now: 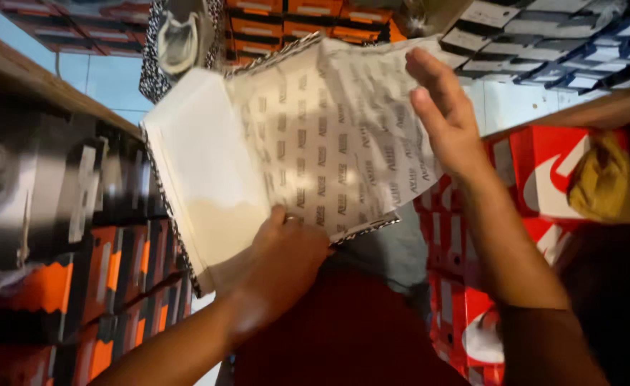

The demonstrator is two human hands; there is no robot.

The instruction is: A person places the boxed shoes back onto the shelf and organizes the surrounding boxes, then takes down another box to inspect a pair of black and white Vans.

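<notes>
Open shoe box (pixel 200 171), held up at chest height in the middle of the view, tipped so its white inside faces the wearer. Patterned edge along its rim. White tissue paper (pixel 336 136) printed with rows of small grey marks spreads from the box to the right, covering that half; what lies under it cannot be seen.

Left hand (pixel 283 261) grips the box from below at its near edge, thumb over the rim and pressed on the lower edge of the paper, fingers wrapped underneath. Right hand (pixel 447 114) is open, fingers straight and together, palm laid against the right edge of the tissue paper; it clasps nothing.

Below the box, a dark red garment (pixel 350 336) on the person's body fills the lower middle.

Around: to the left, a wooden shelf edge (pixel 36 75) with stacked black and orange boxes (pixel 107 279) under it, blurred. To the right, stacked red boxes with white marks (pixel 536 171), and a yellow-brown crumpled cloth (pixel 604 182) lying on top of them. Beyond the held box, rows of orange boxes (pixel 286 21) and rows of dark boxes with white labels (pixel 558 43). A black-and-white spotted item (pixel 175 39) shows just past the box's far corner; its kind cannot be told.
</notes>
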